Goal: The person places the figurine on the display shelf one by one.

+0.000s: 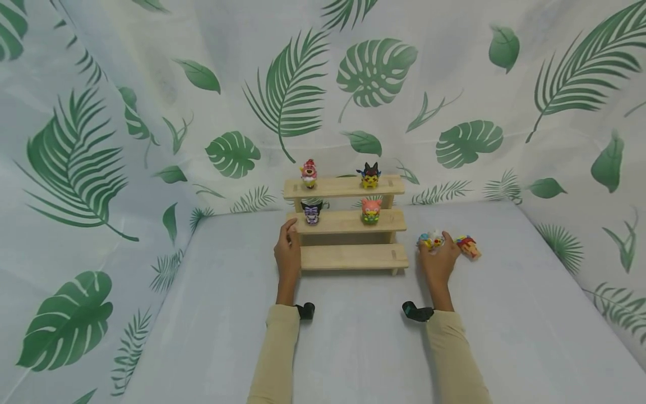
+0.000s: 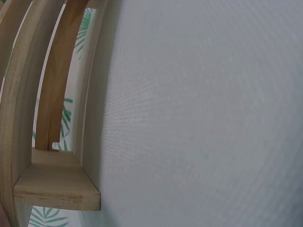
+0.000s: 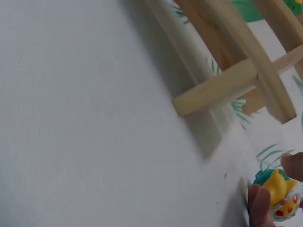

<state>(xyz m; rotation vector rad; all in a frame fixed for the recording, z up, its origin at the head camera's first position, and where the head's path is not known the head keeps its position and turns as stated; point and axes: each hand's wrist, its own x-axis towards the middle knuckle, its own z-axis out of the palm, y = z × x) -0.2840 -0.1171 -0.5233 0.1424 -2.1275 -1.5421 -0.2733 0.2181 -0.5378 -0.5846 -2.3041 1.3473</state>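
Note:
A three-tier wooden display stand (image 1: 348,255) stands on the table, also visible in the left wrist view. My left hand (image 1: 287,252) holds the stand's left end by the middle tier, fingers bent; only a sliver of skin shows in the left wrist view. My right hand (image 1: 439,261) pinches a small yellow, blue and white figurine (image 3: 277,189) between thumb and fingers, just right of the stand. Close beside that hand, an orange, red and blue figurine (image 1: 469,247) lies on its side.
On the top tier stand a pink-and-white figurine (image 1: 309,175) and a yellow one with black ears (image 1: 370,175). The middle tier bears a purple-and-black figurine (image 1: 312,213) and a pink one (image 1: 370,211). Leaf-printed cloth (image 1: 313,112) hangs behind the pale table (image 1: 353,336).

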